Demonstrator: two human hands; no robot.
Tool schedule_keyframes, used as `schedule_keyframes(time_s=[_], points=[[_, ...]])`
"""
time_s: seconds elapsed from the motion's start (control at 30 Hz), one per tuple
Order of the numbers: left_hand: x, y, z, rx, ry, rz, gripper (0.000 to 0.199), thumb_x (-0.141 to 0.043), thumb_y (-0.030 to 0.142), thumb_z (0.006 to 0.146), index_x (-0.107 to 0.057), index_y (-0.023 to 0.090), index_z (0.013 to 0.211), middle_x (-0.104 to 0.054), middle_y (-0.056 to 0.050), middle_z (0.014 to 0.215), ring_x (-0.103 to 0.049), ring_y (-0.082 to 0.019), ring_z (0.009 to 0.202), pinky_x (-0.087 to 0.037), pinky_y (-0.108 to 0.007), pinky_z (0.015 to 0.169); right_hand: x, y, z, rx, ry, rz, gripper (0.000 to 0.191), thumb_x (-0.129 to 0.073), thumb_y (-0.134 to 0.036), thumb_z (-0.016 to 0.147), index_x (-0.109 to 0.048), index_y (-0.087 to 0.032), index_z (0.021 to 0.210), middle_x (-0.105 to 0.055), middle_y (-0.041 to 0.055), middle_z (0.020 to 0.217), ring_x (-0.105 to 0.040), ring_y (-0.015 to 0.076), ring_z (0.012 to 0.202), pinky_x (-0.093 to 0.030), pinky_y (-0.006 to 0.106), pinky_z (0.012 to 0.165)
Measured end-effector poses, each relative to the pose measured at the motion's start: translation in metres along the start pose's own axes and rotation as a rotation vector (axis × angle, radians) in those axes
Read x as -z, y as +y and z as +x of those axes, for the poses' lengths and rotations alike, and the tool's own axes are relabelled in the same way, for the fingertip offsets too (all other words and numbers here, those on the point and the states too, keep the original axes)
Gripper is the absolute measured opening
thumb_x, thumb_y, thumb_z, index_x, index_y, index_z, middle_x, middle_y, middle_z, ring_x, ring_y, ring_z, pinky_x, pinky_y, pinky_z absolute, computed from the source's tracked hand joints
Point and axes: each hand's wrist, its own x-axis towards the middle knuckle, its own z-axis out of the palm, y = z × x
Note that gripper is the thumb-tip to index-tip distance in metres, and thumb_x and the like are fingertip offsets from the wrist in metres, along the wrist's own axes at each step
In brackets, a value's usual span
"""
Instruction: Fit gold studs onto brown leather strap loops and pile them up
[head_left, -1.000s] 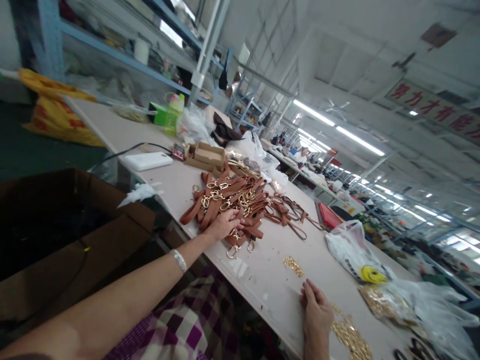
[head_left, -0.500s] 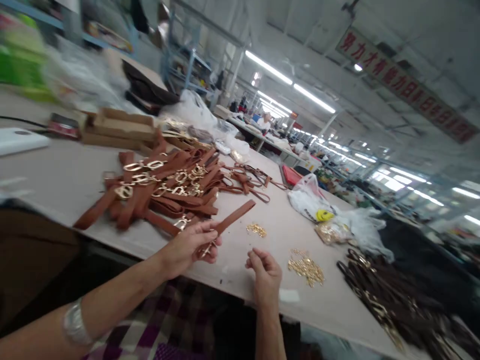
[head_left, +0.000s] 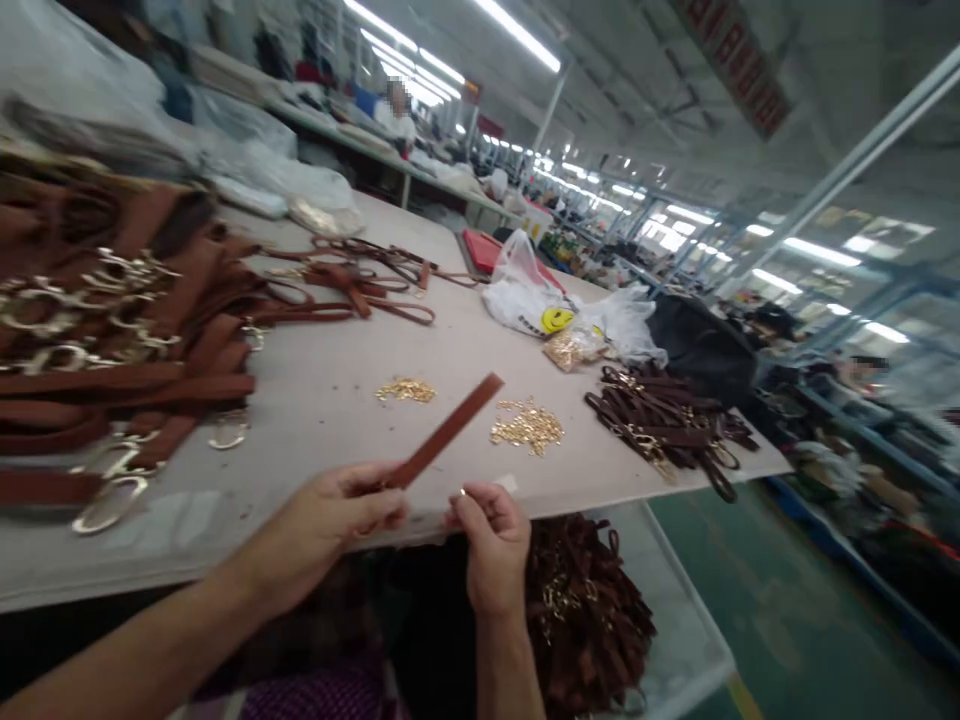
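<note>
Clasping a flat brown leather strap (head_left: 450, 430) near its lower end, the left hand (head_left: 330, 515) has its fingers closed around it; the strap slants up over the pale desk (head_left: 315, 450), between two scatterings of small gold metal pieces (head_left: 529, 428). Near it, the right hand (head_left: 496, 545) pinches a tiny shiny piece (head_left: 463, 491) between thumb and bent fingers.

On the table (head_left: 322, 400), the first bits heap (head_left: 406, 390) and, right of it, the second bits heap (head_left: 529, 428) lie between the left strap heap (head_left: 217, 345) and the right strap heap (head_left: 667, 425), a bag (head_left: 517, 290) behind. Before them, a strap (head_left: 448, 432) is in the left hand (head_left: 341, 510), left of the right hand (head_left: 495, 540); lower straps (head_left: 589, 620) lie beneath table level.
</note>
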Motion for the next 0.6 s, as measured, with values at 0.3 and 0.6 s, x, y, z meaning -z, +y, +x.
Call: schedule_keyframes(time_s=[0.3,0.6], points=[[-0.027,-0.025,-0.003,-0.169,-0.068,0.118,0.03,-0.066,0.025,0.08,-0.073,0.019,0.109,-0.07,-0.001,0.075,-0.06,-0.014,0.066,-0.047,-0.021,0.058,0.001,-0.011,-0.019,-0.038,-0.109,0.03,0.011,-0.076,-0.029,0.079,-0.074,-0.018,0.082,-0.067,-0.0006,0.064,-0.061,0.0131,0.059,-0.051,0.026,0.06],[-0.026,-0.026,-0.018,-0.32,-0.026,0.282,0.03,-0.061,0.028,0.087,-0.074,0.025,0.115,-0.077,0.0,0.099,-0.069,-0.021,0.087,-0.055,-0.026,0.079,-0.004,-0.017,-0.025,-0.036,-0.16,-0.114,0.01,-0.072,-0.029,0.079,-0.075,-0.02,0.083,-0.073,0.0014,0.077,-0.067,0.017,0.071,-0.057,0.03,0.069]])
